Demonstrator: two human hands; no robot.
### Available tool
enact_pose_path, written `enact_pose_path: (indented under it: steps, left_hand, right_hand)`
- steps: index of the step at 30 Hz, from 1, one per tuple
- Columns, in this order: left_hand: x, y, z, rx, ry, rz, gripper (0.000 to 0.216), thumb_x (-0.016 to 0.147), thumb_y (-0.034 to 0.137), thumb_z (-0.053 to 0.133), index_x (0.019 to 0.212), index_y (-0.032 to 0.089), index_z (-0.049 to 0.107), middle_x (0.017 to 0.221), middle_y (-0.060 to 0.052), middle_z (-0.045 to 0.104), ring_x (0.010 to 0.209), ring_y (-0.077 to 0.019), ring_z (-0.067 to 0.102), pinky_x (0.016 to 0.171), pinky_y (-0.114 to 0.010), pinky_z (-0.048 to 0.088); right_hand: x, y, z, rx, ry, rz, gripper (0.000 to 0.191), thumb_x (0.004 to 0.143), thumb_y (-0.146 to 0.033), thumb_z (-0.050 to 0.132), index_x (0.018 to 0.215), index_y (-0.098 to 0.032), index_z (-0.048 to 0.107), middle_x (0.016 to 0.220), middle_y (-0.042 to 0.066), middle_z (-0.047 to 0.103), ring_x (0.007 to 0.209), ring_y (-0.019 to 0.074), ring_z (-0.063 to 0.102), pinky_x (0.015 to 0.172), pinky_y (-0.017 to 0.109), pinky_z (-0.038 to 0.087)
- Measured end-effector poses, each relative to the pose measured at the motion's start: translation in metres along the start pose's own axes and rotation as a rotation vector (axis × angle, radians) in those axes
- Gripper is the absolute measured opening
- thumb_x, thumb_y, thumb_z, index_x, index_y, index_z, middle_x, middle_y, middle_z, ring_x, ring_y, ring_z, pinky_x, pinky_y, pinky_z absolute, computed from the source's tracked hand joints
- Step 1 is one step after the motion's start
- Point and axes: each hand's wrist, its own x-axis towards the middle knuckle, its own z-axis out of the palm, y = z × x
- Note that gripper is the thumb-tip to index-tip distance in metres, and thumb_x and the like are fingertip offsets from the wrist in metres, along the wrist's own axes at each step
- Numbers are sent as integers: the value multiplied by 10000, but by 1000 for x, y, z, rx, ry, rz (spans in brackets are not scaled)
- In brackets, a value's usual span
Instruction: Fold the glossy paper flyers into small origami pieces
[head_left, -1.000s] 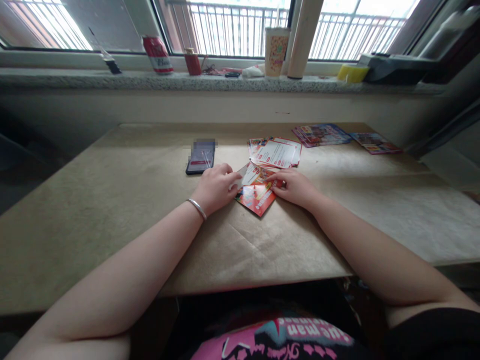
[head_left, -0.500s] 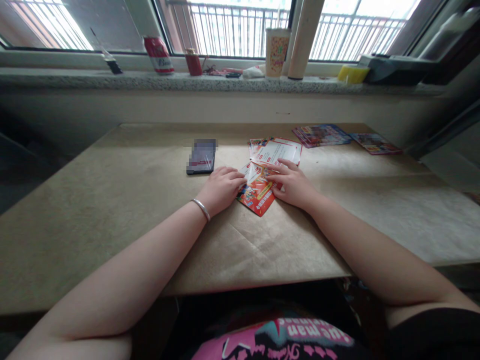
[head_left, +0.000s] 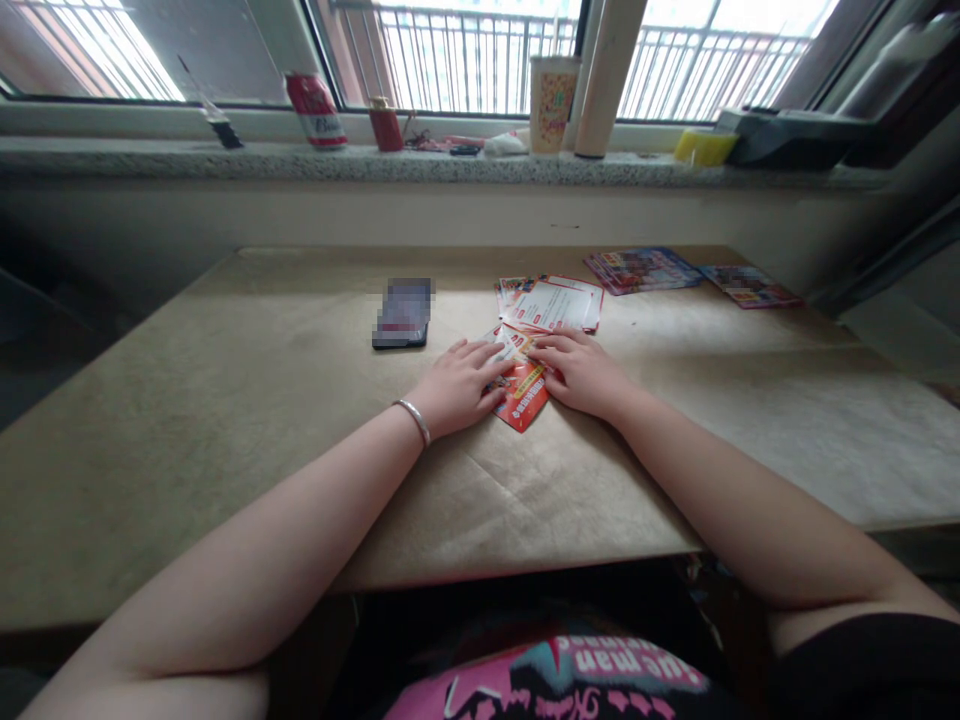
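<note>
A red-orange printed card packet (head_left: pixel 523 398) lies on the table, one corner pointing toward me. My left hand (head_left: pixel 463 385), with a silver bangle at the wrist, rests over its left side, fingers spread. On its right side lies my right hand (head_left: pixel 576 370), fingers stretched out and touching the packet's edge. Both hands cover parts of it. Just beyond, a fanned pile of white cards with red borders (head_left: pixel 562 302) lies flat, close to the right fingertips.
A phone (head_left: pixel 403 315), partly blurred out, lies left of the cards. Two groups of colourful cards, a stack (head_left: pixel 645 270) and a smaller one (head_left: pixel 750 287), lie at the back right. On the windowsill (head_left: pixel 450 168) stand a red can (head_left: pixel 315 110) and a paper cup (head_left: pixel 553 105).
My left hand has slid right, farther over the red-orange packet. The right fingers have drawn back slightly from the white cards. The cards themselves look unmoved.
</note>
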Motion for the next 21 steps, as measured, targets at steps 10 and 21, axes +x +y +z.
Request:
enact_pose_path:
  steps: [10,21]
  left_hand:
    - [2,0,1,-82,-142,-29,538,991,443,373,1473,208,415,1565,-124,333,1447,-273,321,1199,-425,259]
    - [-2,-3,1,-141,-104,-21,511,964,443,435,1412,204,493,1533,-129,385,1412,-264,375,1180,-414,298]
  right_hand:
    - [3,-2,-1,3,-87,-128,423,867,-155,473,1246,-197,656,1364,40,611,1386,280,419,1140,511,347]
    - [5,0,1,5,-101,-149,447,865,-143,454,1274,-150,634,1378,79,597,1368,250,447,1151,447,366]
